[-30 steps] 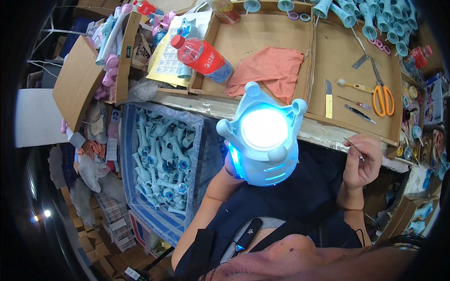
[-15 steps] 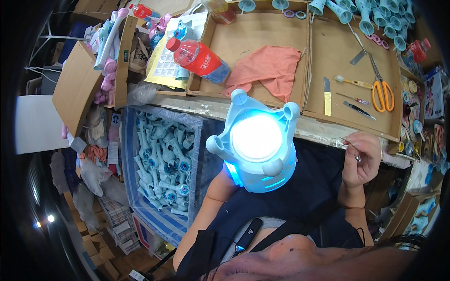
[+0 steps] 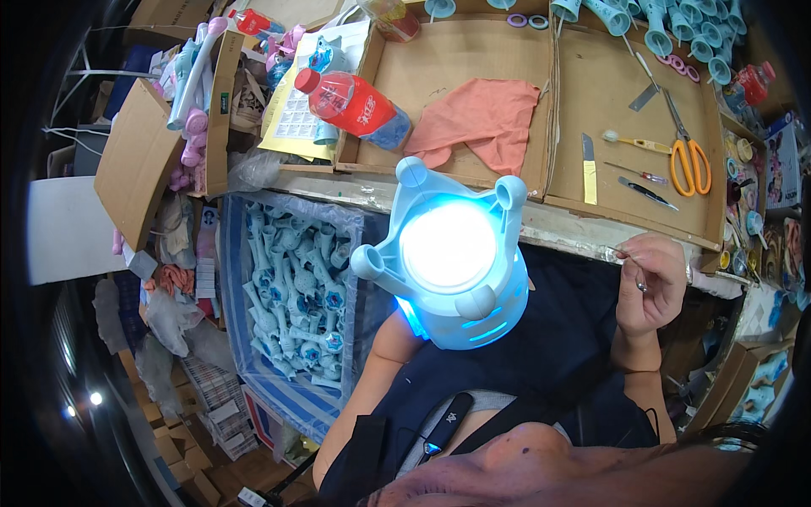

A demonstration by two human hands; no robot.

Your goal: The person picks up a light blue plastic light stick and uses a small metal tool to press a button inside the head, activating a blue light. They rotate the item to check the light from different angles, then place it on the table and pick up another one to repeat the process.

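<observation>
A light-blue lamp-like housing (image 3: 494,317) with several rounded legs and a glowing white disc (image 3: 449,245) fills the middle of the view. My left forearm (image 3: 395,342) runs up behind it. The housing hides nearly all of my left hand, so its grip does not show. To the right, near the table's front edge, my right hand (image 3: 652,283) is closed in a pinch. From its fingers pokes a thin metal tool (image 3: 642,286), whose exact kind is too small to make out.
Cardboard trays (image 3: 621,221) hold a salmon cloth (image 3: 486,127), orange-handled scissors (image 3: 691,165), a blade (image 3: 589,169) and a red-labelled bottle (image 3: 355,106). At left, a plastic-lined bin (image 3: 363,279) contains many light-blue parts (image 3: 296,296). More blue cone-ended pieces (image 3: 657,38) lie at the far right.
The glowing housing sits slightly farther left in the view. The tray and its contents have shifted a little left too. My right hand keeps its pinch in nearly the same place.
</observation>
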